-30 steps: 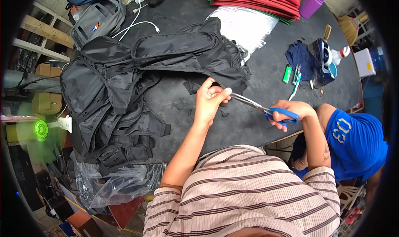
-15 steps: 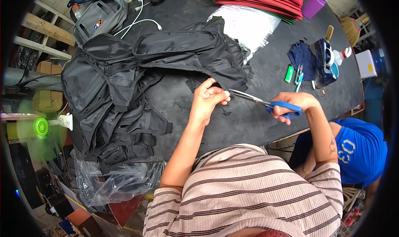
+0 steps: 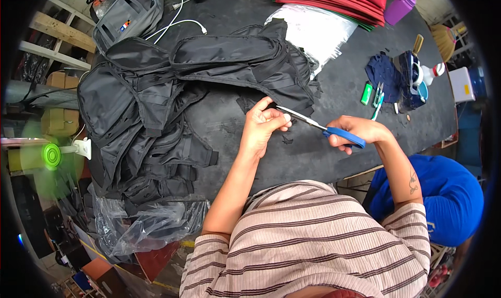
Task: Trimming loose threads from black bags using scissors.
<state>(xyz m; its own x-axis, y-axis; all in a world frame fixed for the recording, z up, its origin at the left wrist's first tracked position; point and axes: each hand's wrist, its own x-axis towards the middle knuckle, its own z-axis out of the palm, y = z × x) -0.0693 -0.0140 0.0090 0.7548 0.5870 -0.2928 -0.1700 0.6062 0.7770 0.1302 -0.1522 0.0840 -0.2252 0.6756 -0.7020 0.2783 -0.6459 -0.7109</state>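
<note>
My right hand (image 3: 362, 129) grips the blue handles of a pair of scissors (image 3: 301, 117), whose blades point left toward my other hand. Thumb and fingers of my left hand (image 3: 262, 124) are pinched at the lower edge of a black fabric bag piece (image 3: 284, 84). The scissor tips lie right beside those fingertips, at the fabric's edge. How much cloth is between the blades is too small to tell. More black bag pieces (image 3: 112, 102) with zippers and piping are heaped to the left on the dark table (image 3: 334, 154).
Red folded fabric (image 3: 329, 0) and a white plastic sheet (image 3: 315, 31) lie at the back, near a purple bottle (image 3: 401, 8). Thread snips (image 3: 378, 95), a green lighter (image 3: 367, 93) and a navy cloth (image 3: 383, 71) lie right. A green fan (image 3: 51, 156) spins left; a person in blue (image 3: 449, 199) bends close by.
The scissors and my right hand have shifted left, bringing the tips past my left fingertips. My left hand has barely moved. The person in blue has bent lower.
</note>
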